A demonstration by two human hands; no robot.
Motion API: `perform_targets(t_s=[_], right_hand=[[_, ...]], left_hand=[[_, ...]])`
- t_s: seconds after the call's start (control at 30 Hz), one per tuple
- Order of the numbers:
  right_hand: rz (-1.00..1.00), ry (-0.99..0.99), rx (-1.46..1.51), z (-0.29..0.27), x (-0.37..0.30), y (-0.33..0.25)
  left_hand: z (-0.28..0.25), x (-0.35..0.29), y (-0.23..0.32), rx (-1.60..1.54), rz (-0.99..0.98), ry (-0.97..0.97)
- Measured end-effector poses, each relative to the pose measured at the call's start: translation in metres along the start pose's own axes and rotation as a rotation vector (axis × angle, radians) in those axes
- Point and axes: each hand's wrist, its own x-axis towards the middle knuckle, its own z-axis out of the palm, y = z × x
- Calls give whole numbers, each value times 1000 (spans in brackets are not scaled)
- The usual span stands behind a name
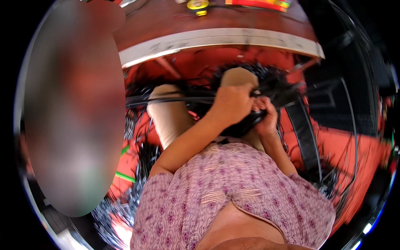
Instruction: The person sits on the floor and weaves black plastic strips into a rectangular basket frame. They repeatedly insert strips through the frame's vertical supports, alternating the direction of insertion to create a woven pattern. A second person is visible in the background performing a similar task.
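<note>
Over my lap, a bundle of black cables (285,89) runs across both hands. My left hand (235,102) is closed around the cables beside my right knee, with its back turned up. Just below and to its right, my right hand (266,116) has its fingers curled on the same black strands. Long black lengths (179,99) stretch leftward over my other knee, and the far right ends smear with motion. A darker loop of the bundle hangs between my hands and my lap. Exactly where each finger grips is blurred.
Ahead stands a brown table with a pale front edge (221,39). On it lie a yellow and black round object (198,5) and a red and yellow package (266,3). Black scraps and green strips (125,177) litter the red floor. A metal-framed black strap (302,133) stands right.
</note>
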Motion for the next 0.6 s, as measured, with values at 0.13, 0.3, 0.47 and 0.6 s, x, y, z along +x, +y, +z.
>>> perform_targets(t_s=[0.13, 0.3, 0.47, 0.6], right_hand=[[-6, -40, 98, -12, -5, -7], [-38, 25, 26, -14, -10, -11], [-41, 12, 35, -15, -9, -16], [-49, 36, 55, -18, -7, -23]], left_hand=[[15, 59, 20, 110, 112, -2], [39, 128, 17, 186, 158, 66], [67, 184, 31, 228, 188, 58], [99, 232, 21, 305, 210, -26]])
